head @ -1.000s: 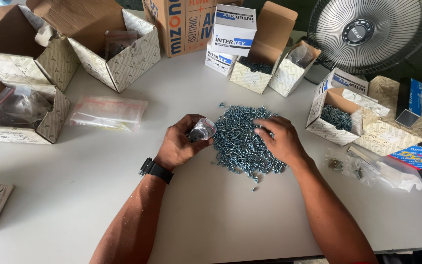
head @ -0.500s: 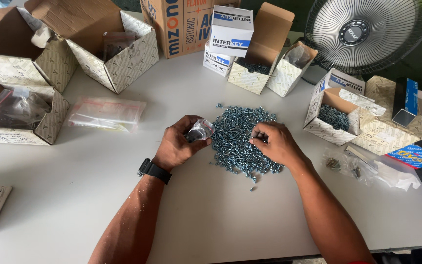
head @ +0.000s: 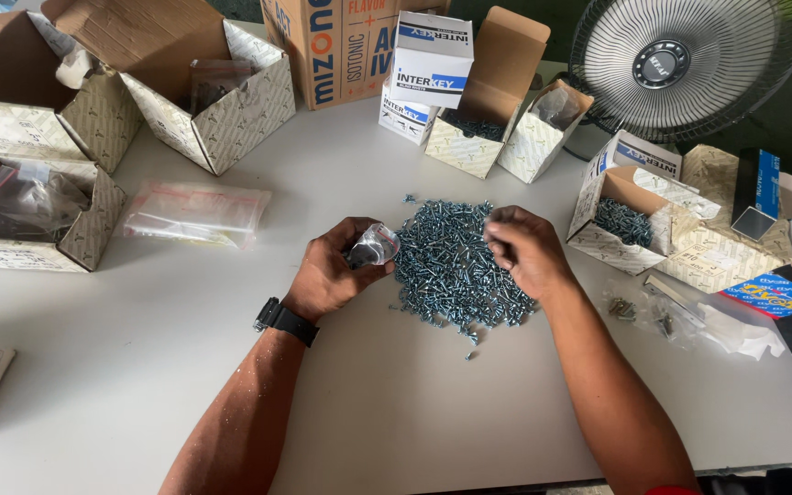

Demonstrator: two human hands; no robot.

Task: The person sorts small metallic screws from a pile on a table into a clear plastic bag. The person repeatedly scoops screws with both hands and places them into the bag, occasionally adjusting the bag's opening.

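While the left hand (head: pixel 330 275) holds a small clear plastic bag (head: pixel 373 246) just above the white counter (head: pixel 139 367), its grip is closed around the bag's lower part with the mouth turned toward the pile. The right hand (head: pixel 524 249) hovers over a heap of small silvery screws (head: pixel 456 261) in the middle of the counter, fingers curled in a loose pinch; whether it holds any screws cannot be seen. A black watch (head: pixel 282 321) sits on the left wrist. Open cardboard boxes (head: pixel 222 101) ring the work area, one box (head: pixel 621 225) at right holding more screws, and a fan (head: pixel 680 64) stands behind. The likely risks: screws missing the narrow bag mouth and scattering, sharp tips piercing the thin plastic, or strays at the pile's near edge rolling off the counter.
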